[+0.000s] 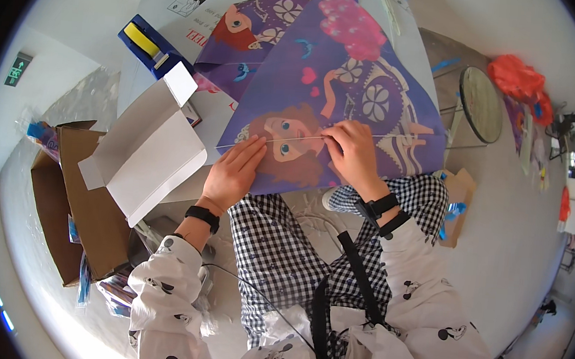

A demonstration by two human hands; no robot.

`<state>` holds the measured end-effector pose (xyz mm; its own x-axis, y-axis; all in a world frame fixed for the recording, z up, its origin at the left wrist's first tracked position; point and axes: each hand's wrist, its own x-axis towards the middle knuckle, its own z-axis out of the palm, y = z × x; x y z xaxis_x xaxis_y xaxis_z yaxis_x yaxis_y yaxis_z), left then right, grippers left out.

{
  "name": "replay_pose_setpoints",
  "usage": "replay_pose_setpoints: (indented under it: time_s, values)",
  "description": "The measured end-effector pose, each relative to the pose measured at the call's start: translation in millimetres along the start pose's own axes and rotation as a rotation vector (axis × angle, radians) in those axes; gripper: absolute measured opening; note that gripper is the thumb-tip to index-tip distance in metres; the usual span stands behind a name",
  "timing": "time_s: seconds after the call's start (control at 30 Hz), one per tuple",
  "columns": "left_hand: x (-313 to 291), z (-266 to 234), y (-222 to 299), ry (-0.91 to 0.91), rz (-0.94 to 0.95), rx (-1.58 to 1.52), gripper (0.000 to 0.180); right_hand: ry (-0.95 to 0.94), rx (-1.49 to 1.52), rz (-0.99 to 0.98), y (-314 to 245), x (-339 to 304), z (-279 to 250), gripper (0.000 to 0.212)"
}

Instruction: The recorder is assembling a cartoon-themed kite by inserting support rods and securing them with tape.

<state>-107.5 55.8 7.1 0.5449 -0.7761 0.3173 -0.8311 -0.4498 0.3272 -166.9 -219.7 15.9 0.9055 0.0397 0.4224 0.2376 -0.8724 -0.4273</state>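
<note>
"Your hands?"
"My left hand [236,168] lies flat on this purple printed sheet [350,93]; my right hand [353,150] touches the thin pale line [291,139] across it."
"Around the view?"
"White carton [155,168] at nine o'clock, blue tape dispenser [152,49] at ten, round stool [482,104] at two."

We logged: 1 grn sign [17,69] w/ arrow, L wall [43,77]; red lettering [196,37], blk-line pictogram [189,2] on wht tabletop [155,5].
</note>
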Motion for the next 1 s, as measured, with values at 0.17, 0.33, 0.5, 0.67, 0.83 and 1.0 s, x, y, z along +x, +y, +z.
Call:
replay_pose_setpoints:
  time_s: [0.17, 0.33, 0.5, 0.67, 0.83, 1.0]
  values:
    - [0.8, 0.4, 0.5, 0.006, -0.003, -0.009, 0.047, 0.024, 0.020, 0.003, 1.3, -1.8, 1.6, 0.011]
    - [0.9, 0.6, -0.2, 0.011, -0.002, -0.022, 0.047, 0.028, 0.012, 0.006, 2.4, -1.5, 4.1, 0.010]
    - [4.0, -2.1, 2.3, 0.001, -0.005, -0.033, 0.047, 0.021, 0.015, 0.014, 0.5, 0.8, 1.2, 0.010]
    - [3.7, -3.5, 1.5, 0.018, 0.006, -0.052, 0.047, 0.039, 0.024, 0.026, -2.0, 2.5, 1.6, 0.009]
    - [4.3, -0.9, 3.0, 0.008, 0.001, -0.038, 0.046, 0.031, 0.022, 0.024, 1.2, -2.2, 2.1, 0.009]
    - [6.4, -1.9, 4.1, 0.012, -0.001, -0.039, 0.046, 0.051, 0.005, 0.027, 1.5, -2.7, 1.4, 0.009]
